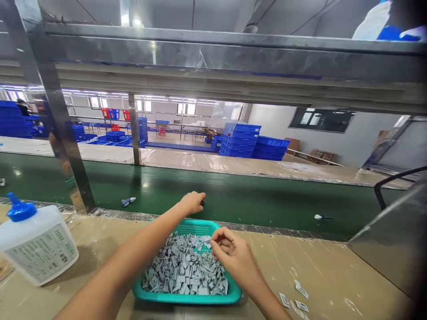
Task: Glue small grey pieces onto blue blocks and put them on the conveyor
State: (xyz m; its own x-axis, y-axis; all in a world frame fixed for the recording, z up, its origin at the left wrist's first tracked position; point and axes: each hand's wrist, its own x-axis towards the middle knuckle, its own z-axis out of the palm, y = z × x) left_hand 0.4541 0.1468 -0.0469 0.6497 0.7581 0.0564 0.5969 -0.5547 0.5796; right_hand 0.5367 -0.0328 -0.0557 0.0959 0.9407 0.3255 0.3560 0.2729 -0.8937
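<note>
Far left of the grip: a white plastic bottle [36,251] with a blue cap, standing on the film-covered table [320,266], well apart from both hands. Beyond it, on the green conveyor belt [267,202], lies a small blue-and-white item [128,202], out of reach of the fingers.

Left hand [192,202]: extended across the basket, fingers curled down at the near part of the belt. A small dark item [202,202] sits at the fingertips; cannot tell whether it is gripped or only touched.

Directly below and between the hands: a teal mesh basket [187,297] on the table, holding a heap of small grey pieces [183,269].

Right hand [233,258]: held just over the heap, thumb and fingertips drawn together. Any piece between them is hidden.

Right of the grip: loose white tags [296,295] scattered on the table, near the basket but not touching it. Farther along the belt, one small white item [322,217]. Stacked blue crates [238,141] stand well beyond the belt.
</note>
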